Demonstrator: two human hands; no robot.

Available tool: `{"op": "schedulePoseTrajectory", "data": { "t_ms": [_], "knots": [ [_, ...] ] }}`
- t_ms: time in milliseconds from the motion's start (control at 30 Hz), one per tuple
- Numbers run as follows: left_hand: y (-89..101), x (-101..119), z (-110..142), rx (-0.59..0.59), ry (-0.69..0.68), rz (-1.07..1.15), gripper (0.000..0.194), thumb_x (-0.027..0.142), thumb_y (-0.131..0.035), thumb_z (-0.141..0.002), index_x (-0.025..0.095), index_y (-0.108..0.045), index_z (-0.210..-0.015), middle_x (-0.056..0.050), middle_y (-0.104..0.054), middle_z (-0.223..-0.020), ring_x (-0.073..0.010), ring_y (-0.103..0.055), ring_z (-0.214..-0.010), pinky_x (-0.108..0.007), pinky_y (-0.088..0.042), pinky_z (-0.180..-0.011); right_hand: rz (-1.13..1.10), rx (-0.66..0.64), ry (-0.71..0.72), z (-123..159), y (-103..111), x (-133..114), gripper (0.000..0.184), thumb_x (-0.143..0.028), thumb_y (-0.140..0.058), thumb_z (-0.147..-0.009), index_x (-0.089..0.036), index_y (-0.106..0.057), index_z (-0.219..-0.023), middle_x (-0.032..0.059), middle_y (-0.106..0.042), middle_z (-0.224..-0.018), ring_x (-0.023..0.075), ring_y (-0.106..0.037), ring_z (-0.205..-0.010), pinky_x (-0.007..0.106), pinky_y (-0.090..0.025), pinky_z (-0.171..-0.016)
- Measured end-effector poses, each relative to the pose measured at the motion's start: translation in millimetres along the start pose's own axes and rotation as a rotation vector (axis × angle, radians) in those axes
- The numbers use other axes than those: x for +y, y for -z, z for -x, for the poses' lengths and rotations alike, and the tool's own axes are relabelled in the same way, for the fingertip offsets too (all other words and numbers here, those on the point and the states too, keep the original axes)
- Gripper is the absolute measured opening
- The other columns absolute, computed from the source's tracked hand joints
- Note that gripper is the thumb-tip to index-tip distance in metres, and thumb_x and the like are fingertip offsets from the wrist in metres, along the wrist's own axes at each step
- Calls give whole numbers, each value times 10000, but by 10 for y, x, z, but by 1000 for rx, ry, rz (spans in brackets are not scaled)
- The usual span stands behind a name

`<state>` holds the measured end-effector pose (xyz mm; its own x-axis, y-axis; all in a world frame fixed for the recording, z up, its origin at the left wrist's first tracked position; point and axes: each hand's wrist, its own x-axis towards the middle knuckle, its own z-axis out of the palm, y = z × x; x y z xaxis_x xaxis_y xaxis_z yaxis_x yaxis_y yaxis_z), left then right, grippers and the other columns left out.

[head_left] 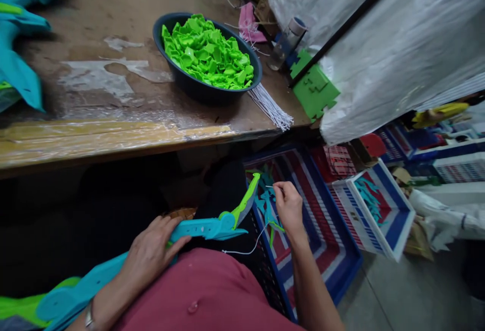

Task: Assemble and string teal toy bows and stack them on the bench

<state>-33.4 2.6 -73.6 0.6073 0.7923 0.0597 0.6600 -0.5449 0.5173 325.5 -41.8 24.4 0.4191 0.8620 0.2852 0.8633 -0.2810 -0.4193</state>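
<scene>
My left hand [154, 245] wraps round the middle of a long turquoise and lime-green plastic toy bow [204, 228], which lies across my lap. Its jointed green limb [244, 202] angles up to a hooked tip. To the right of that tip, my right hand [290, 207] pinches a thin white cord [242, 253]. A short end of the cord sticks out left from the fingertips, apart from the tip. The rest hangs in a curve below the limb, with a knotted end near my lap. Part of the cord's run is hard to follow by the hand.
On the worktable [132, 12], a dark basin [212, 96] holds green plastic pieces beside a bundle of white cords [271, 106]. Turquoise parts [22, 68] lie at the left. A blue crate [341, 265] with plastic parts stands below right, near a white crate [403, 240].
</scene>
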Motion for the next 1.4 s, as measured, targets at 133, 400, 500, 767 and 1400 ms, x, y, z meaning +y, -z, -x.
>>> {"op": "schedulePoseTrajectory", "data": {
  "t_ms": [133, 400, 500, 767, 1400],
  "knots": [
    [8, 3, 1, 49, -32, 7, 507, 604, -494, -987, 192, -702, -1197, -137, -762, -1091, -341, -709, -1066, -470, -606, -902, -6, 22, -8, -95, -221, -39, 263, -341, -465, -1005, -196, -628, -859, 74, -660, -874, 208, -639, -805, 328, -496, -757],
    [37, 62, -14, 87, -42, 10, 485, 581, -486, -998, 191, -713, -1175, -131, -767, -1055, -335, -721, -1037, -465, -607, -904, 77, -21, 17, -191, -385, -44, 253, -305, -451, -1005, -192, -646, -890, 105, -672, -919, 240, -633, -865, 339, -464, -772],
    [54, 74, -11, 73, -42, 13, 476, 571, -496, -997, 187, -711, -1178, -131, -763, -1049, -336, -718, -1032, -441, -617, -860, 118, -31, 25, -185, -396, -44, 251, -288, -447, -1005, -190, -647, -891, 108, -672, -927, 237, -625, -853, 332, -453, -757],
    [76, 107, -5, 110, -61, -23, 508, 567, -464, -1011, 148, -713, -1153, -155, -755, -1020, -343, -720, -993, -460, -622, -834, 220, -44, 51, -185, -372, -37, 243, -261, -445, -1005, -176, -651, -910, 110, -658, -928, 229, -607, -821, 319, -426, -716],
    [87, 220, -77, 117, -113, 78, 425, 462, -573, -995, 153, -656, -1274, -135, -731, -1055, -303, -690, -1001, -465, -591, -924, 353, -162, 147, -271, -397, -4, 218, -221, -436, -958, -188, -648, -921, 123, -667, -938, 265, -616, -916, 357, -488, -791]
  ]
}}
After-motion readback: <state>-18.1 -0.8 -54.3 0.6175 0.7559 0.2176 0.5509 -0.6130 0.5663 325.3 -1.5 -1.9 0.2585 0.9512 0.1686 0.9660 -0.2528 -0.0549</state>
